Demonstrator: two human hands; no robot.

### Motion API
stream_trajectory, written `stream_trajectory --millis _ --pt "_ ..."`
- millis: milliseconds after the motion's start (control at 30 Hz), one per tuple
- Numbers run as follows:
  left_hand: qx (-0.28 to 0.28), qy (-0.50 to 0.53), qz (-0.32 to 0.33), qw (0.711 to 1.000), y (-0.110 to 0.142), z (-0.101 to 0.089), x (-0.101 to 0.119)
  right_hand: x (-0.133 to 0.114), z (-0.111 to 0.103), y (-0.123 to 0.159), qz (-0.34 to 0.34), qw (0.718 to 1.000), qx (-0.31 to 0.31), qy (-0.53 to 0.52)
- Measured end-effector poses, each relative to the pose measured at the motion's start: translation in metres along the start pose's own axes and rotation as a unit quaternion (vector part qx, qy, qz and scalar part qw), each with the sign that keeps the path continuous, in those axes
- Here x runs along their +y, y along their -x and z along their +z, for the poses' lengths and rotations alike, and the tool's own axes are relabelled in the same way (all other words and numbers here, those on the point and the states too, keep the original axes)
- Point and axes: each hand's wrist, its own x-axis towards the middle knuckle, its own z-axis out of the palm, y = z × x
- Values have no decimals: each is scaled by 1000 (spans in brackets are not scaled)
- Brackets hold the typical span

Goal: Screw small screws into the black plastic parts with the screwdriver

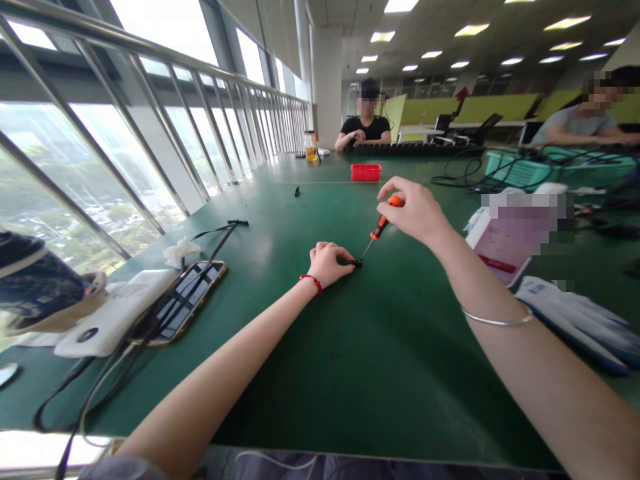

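Bare forearms (500, 340) extend over a green worktop (350, 373), the left grip (327, 261) pinching a small black piece (357, 263), probably light, stiff, best held by its edges, while, above and right, the right grip (415, 208) clasps an orange-and-black screwdriver (381, 225), tip at the piece.

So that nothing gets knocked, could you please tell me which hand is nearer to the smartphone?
Left. The left hand is to the smartphone's right, holding a small black part; the right hand is farther right, on the orange-and-black screwdriver.
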Motion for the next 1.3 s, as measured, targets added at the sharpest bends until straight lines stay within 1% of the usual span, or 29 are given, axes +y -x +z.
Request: stream_trajectory --millis 100,233,333,433,600,767,933,1000,1067,1167,1300 --pt "-41 -7 21 999 -10 -2 -3 -4 -2 1 11 999 -30 10" --pt "-20 18 53 998 -13 4 -14 -7 -2 1 17 998 -28 62" --pt "-7 27 74 997 -11 8 -18 -6 -2 0 13 999 -24 30" --pt "0 32 78 996 -10 9 -18 -5 -2 0 18 999 -30 20" --pt "-2 30 78 996 -11 8 -18 -5 -3 1 25 997 -21 70" --pt "-5 28 85 996 -11 9 -19 0 -3 -1 17 999 -31 36" --pt "-4 29 96 995 -11 8 -19 -1 -5 0 21 997 -31 73" --pt "-2 28 97 995 -11 8 -19 -2 -6 1 16 997 -31 69" --pt "-3 26 95 995 -12 8 -20 -3 -7 1 14 998 -43 46" --pt "-1 24 94 995 -12 9 -20 -3 -7 0 29 997 -69 31" --pt "-4 25 93 995 -12 9 -20 -2 -9 -1 27 996 -65 53"
